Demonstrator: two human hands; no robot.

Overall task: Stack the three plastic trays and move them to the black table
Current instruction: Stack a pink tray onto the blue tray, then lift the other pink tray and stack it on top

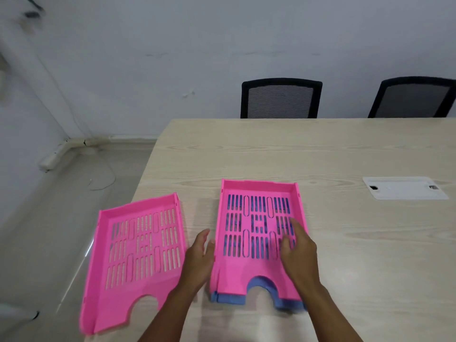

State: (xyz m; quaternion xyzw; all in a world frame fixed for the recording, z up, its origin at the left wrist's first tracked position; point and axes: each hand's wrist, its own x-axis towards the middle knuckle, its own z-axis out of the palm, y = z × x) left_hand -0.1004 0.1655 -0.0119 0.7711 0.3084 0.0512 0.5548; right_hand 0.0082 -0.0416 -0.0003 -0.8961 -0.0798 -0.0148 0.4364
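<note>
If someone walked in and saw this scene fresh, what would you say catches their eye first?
Two bright pink trays on the pale wooden table: the left tray lies alone, overhanging the table's left edge, while the right tray sits nested on a blue tray. The left hand rests against that stack's left wall, and the right hand lies flat inside it. Two black chairs stand behind the table.

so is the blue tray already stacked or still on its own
Stacked. The blue tray lies under a pink tray: blue shows through its slots and along its near edge. The second pink tray lies apart.
</note>
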